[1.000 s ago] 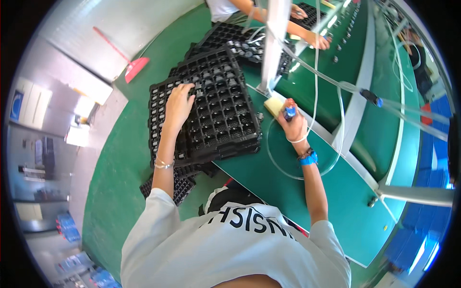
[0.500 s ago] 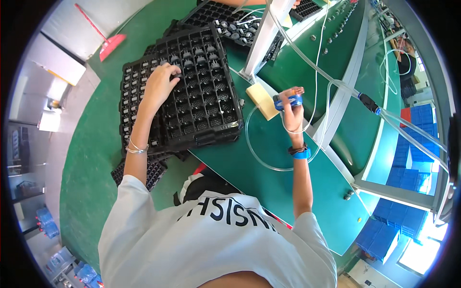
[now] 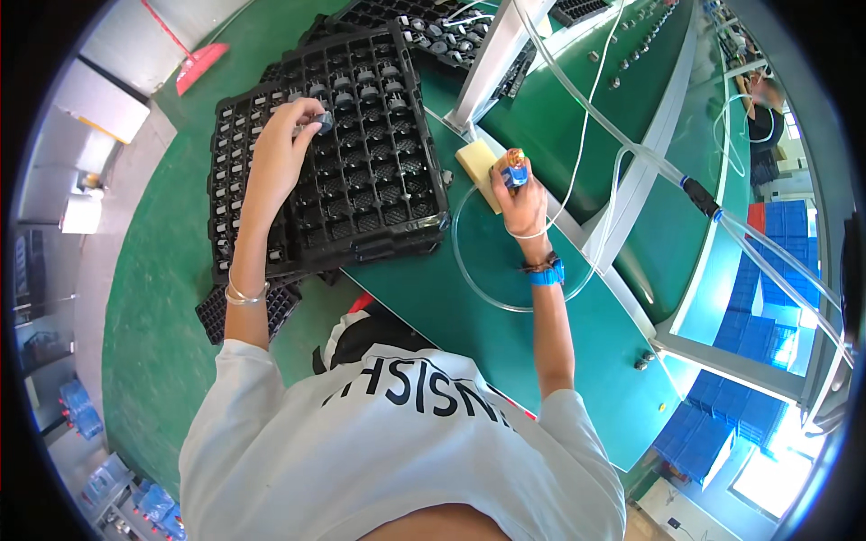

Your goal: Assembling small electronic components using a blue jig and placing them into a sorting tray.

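Observation:
Over a black compartment tray (image 3: 379,167), my left hand (image 3: 281,149) pinches a small grey cylindrical part (image 3: 322,120) between thumb and fingers. Rows of small metal parts fill the tray's left columns and several far pockets; many pockets in its middle and near side hold nothing. To the right, my right hand (image 3: 525,206) is wrapped around a small blue hand tool (image 3: 513,171) with a brass-coloured tip, probably an air blow gun. It is held just right of a pale yellow block (image 3: 479,167). A clear hose (image 3: 469,281) loops below this hand on the green table.
Another black tray (image 3: 442,41) with loose metal parts lies beyond. A white post (image 3: 492,68) rises behind the block. Tubes with a black connector (image 3: 699,194) hang at the right. Beyond the rail, a green belt (image 3: 622,117) carries small parts. Blue crates (image 3: 695,442) stand far right.
My left hand has lifted slightly from the pockets, and a grey part now shows in its fingers. My right hand has moved left and turned the blue tool tip-up beside the yellow block.

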The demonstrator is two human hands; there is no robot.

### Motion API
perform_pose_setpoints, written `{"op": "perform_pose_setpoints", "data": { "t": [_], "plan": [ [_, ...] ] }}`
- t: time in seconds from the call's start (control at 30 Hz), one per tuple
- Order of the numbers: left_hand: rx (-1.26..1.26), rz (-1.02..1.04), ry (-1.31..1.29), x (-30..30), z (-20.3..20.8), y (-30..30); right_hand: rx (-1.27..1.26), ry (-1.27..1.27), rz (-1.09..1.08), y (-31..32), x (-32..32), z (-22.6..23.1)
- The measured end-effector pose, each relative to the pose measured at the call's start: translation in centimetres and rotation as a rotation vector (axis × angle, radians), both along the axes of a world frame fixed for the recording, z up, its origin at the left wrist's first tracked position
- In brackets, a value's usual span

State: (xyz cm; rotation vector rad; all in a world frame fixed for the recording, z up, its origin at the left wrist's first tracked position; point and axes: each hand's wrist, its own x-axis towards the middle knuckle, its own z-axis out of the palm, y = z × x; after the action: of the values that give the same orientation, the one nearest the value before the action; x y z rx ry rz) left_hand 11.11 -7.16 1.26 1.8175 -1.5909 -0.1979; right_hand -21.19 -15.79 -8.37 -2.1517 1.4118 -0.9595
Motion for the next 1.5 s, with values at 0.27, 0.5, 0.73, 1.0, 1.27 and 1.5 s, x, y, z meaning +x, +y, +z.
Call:
{"op": "perform_pose_setpoints", "data": {
  "t": [0.27,0.5,0.73,1.0,1.27,1.5],
  "plan": [
    [0.126,-0.300,0.859,-4.4,0.6,3.9,-0.008,0.007,0.014,0.0,-0.1,0.7],
    [0.207,-0.327,1.085,-6.7,-0.4,5.9,-0.064,-0.068,0.052,-0.1,0.1,0.9],
    [0.251,-0.526,1.536,-9.7,-1.0,7.0,-0.111,-0.073,0.056,0.0,-0.1,1.0],
    [0.902,-0.810,1.729,-17.1,-5.7,7.3,-0.068,-0.013,0.002,0.0,0.4,1.3],
    [1.005,-0.812,1.817,-19.0,-10.8,7.4,-0.043,-0.036,-0.013,0.1,0.4,1.1],
    [1.002,-0.864,1.887,-18.3,-12.0,7.7,-0.093,-0.035,-0.016,0.1,0.3,1.1]
  ]
}}
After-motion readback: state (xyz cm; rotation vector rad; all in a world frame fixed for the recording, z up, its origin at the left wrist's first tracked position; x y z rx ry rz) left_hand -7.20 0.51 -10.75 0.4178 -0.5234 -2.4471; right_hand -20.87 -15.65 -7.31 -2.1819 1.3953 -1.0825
